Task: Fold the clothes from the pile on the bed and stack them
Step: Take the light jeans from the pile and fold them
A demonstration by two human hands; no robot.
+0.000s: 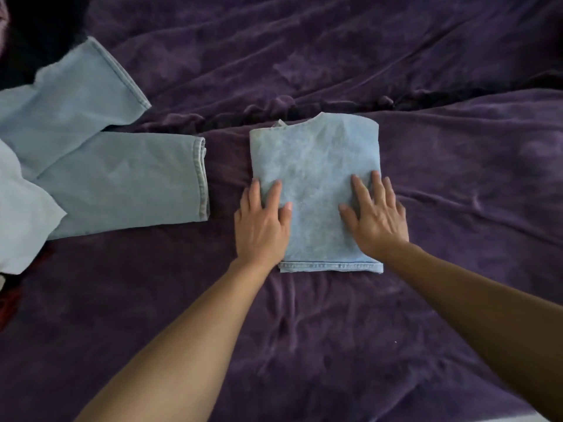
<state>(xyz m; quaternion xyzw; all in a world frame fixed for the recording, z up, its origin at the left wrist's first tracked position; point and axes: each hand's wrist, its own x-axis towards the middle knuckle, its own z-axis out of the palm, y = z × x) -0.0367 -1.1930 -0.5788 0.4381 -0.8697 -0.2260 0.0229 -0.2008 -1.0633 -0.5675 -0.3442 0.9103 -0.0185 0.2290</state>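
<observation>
The folded garment (315, 190) is pale, washed-out blue denim with a faint mottled fade and a slightly darker stitched hem along its near edge. The unfolded jeans (115, 175) at the left share the same light blue, their 2 leg cuffs edged in paler stitching. The bedspread (457, 166) beneath is plain deep purple, darker in its creases.

The folded garment (315, 178) is pale blue denim, matt, faintly mottled, with a stitched hem at its near edge; the jeans (122, 181) to the left are the same washed denim; the purple bedcover (457, 147) looks plush, velvety, softly creased
</observation>
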